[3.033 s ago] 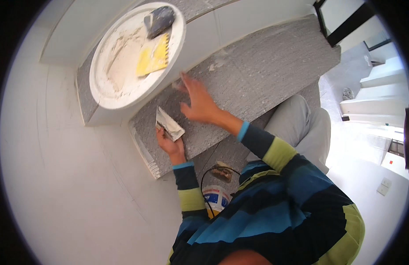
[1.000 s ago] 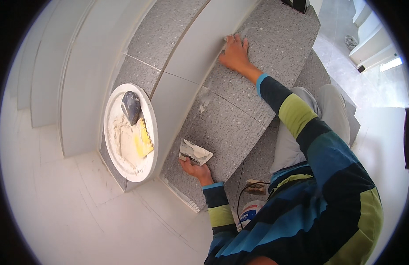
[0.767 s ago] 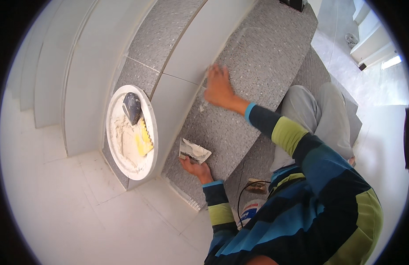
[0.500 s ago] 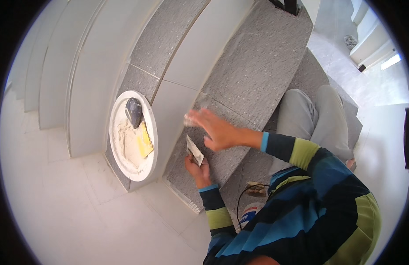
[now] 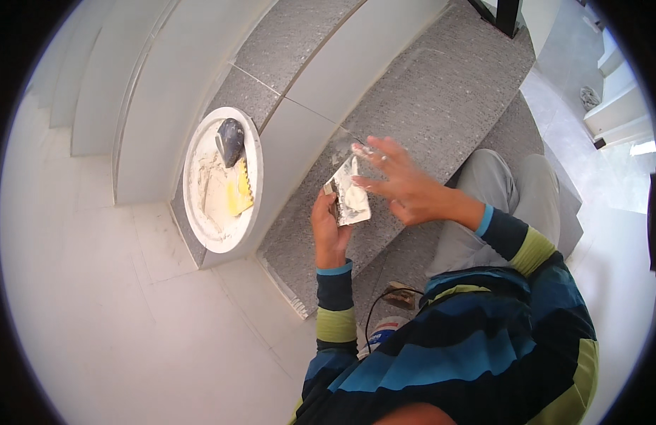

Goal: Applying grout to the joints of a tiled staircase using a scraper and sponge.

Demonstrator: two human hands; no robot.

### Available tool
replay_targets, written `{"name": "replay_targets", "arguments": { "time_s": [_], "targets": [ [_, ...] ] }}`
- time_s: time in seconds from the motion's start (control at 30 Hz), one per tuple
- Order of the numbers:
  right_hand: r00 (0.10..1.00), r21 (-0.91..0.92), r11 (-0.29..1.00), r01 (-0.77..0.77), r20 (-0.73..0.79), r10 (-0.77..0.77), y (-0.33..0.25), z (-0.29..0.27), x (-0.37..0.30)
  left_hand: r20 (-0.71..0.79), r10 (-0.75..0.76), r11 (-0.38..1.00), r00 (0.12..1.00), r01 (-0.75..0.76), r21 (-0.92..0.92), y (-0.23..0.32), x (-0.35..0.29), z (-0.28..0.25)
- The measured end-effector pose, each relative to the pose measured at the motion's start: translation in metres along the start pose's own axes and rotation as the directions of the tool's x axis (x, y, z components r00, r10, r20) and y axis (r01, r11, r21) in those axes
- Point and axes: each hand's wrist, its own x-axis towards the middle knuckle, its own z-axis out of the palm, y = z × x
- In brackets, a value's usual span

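Observation:
My left hand [image 5: 328, 223] is closed around a small trowel-like plate [image 5: 355, 205] whose pale face carries a lump of white paste. Fingers spread, my right hand [image 5: 413, 188] hovers at the plate's right edge with white paste on its fingertips; whether a finger touches the paste I cannot tell. Left of my hands, a round white tray [image 5: 257, 205] holds pale paste or powder. In it lie a yellow notched spreader [image 5: 239, 191] and a dark rounded tool [image 5: 231, 142], its exact kind unclear.
Grey speckled stair treads [image 5: 448, 78] with white risers [image 5: 370, 64] curve around me. A black metal post [image 5: 507, 15] stands at the far right end of the tread. Beside my body are a white bucket [image 5: 384, 331], a black cable [image 5: 374, 312] and a brownish block [image 5: 400, 296].
My left hand has raised the plate and turned its pasted face up into view. My right hand has come beside it, fingers spreading. The view has shifted, with the tray now higher.

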Motion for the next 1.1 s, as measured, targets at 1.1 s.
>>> {"name": "replay_targets", "arguments": {
  "time_s": [1.1],
  "targets": [
    [0.409, -0.241, 0.374, -0.895, -0.776, 0.480, 0.397, -0.153, 0.078, -0.320, 0.519, 0.843, 0.792, -0.413, 0.344, -0.052, 0.050, -0.074]
  ]
}}
